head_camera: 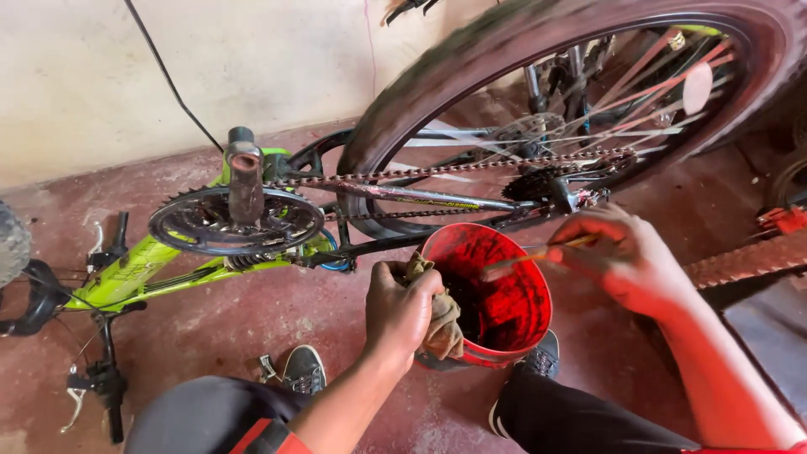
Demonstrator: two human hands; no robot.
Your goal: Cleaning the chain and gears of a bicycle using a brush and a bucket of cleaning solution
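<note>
Fingers of left hand [402, 304] curled tight around crumpled tan rag [442, 326], pressed on near-left rim of red plastic bucket [490, 296]. Right hand [626, 256] pinches thin wooden-handled brush [538, 256], tip over bucket's dark, grimy interior. Bucket on red concrete floor [277, 311], centre-near. Behind: upturned green bicycle [160, 265], toothed chainring [235, 223], rusty chain [454, 168], knobby rear tyre [588, 34] far right.

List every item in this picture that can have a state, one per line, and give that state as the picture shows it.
Bicycle: lying on its side on the floor.
Rear wheel: raised, motion-blurred.
Chain: on the chainring and rear sprockets.
Red bucket: open, tilted, dark inside.
Left hand: gripping the bucket's rim with a rag.
Right hand: holding a brush, its tip over the bucket.
</note>
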